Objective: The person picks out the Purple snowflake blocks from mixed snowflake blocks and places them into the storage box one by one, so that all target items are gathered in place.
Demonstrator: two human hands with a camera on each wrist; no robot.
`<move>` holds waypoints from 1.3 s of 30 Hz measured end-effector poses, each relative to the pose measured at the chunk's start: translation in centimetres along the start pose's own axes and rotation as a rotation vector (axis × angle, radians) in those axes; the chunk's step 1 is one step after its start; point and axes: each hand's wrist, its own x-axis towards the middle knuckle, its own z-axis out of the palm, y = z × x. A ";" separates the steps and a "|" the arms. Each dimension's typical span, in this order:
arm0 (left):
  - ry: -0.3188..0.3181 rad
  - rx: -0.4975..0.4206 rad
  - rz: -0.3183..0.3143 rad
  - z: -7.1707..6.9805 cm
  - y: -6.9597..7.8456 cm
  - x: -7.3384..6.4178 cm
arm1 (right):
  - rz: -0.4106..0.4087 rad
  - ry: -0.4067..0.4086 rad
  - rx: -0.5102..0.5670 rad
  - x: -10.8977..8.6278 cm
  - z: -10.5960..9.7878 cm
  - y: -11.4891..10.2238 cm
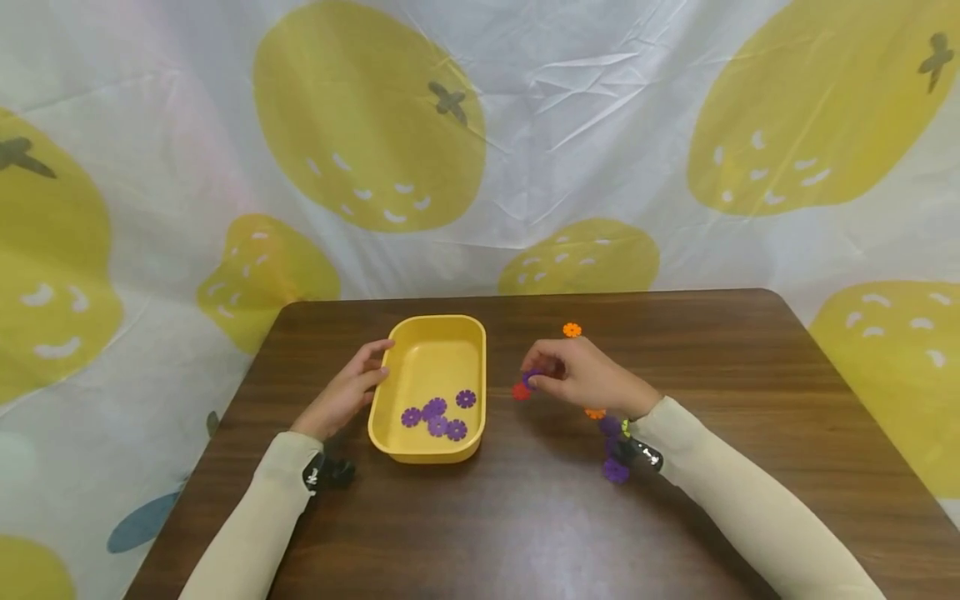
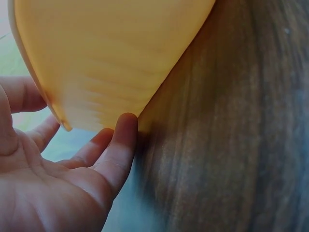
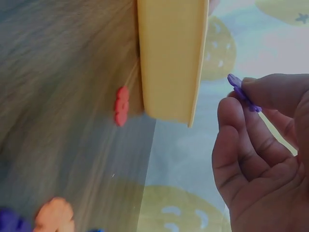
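Note:
In the head view, my left hand (image 1: 347,396) holds the left side of a yellow plastic tub (image 1: 427,457). Two fingertips reach its rim, and in the left wrist view other fingers (image 2: 126,137) touch the outer wall. Several purple flower-shaped discs (image 1: 466,399) lie inside the tub, toward its near end. To the right of it, my right hand (image 1: 581,377) pinches one purple flower-shaped disc (image 3: 245,94) between thumb and fingers, raised off the table. A red disc (image 1: 521,392) lies on the table just below that hand.
An orange disc (image 1: 572,330) lies beyond my right hand, and another orange disc (image 1: 595,413) sits under the forearm. Purple discs (image 1: 616,471) lie by the right wrist, partly hidden. The brown wooden table (image 1: 517,533) ends at a fruit-patterned curtain (image 1: 517,183).

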 end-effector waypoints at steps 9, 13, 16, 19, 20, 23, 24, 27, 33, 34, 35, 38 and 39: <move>0.006 0.003 -0.015 0.0 0.0 0.2 | -0.025 0.023 0.092 2.6 1.3 -0.7; 0.016 0.009 -0.027 0.0 0.0 0.2 | -0.039 0.027 0.151 4.0 2.0 -0.9; 0.012 0.009 -0.020 0.1 -0.1 0.2 | -0.053 0.033 0.162 4.9 2.6 -0.9; 0.008 0.009 -0.010 0.1 -0.1 0.2 | -0.073 0.043 0.158 5.8 3.2 -0.9; 0.008 0.007 -0.007 0.1 -0.1 0.2 | -0.079 0.047 0.158 6.1 3.4 -0.8; 0.009 0.008 -0.007 0.2 -0.1 0.2 | -0.089 0.053 0.165 6.8 3.8 -0.8; 0.010 0.007 -0.009 0.2 -0.2 0.2 | -0.087 0.053 0.168 7.0 4.0 -0.8; 0.010 0.006 -0.012 0.2 -0.2 0.2 | -0.085 0.048 0.178 7.5 4.3 -0.8; 0.007 0.003 -0.008 0.2 -0.3 0.2 | -0.068 0.024 0.187 8.4 5.1 -0.7; 0.009 0.002 -0.010 0.2 -0.3 0.3 | -0.065 0.019 0.186 8.5 5.2 -0.7; 0.009 0.002 -0.011 0.2 -0.3 0.3 | -0.062 0.016 0.182 8.6 5.3 -0.7; 0.010 0.000 -0.016 0.2 -0.3 0.3 | -0.064 0.008 0.168 8.9 5.7 -0.9; 0.010 -0.002 -0.016 0.2 -0.3 0.2 | -0.069 0.004 0.163 9.0 5.8 -1.0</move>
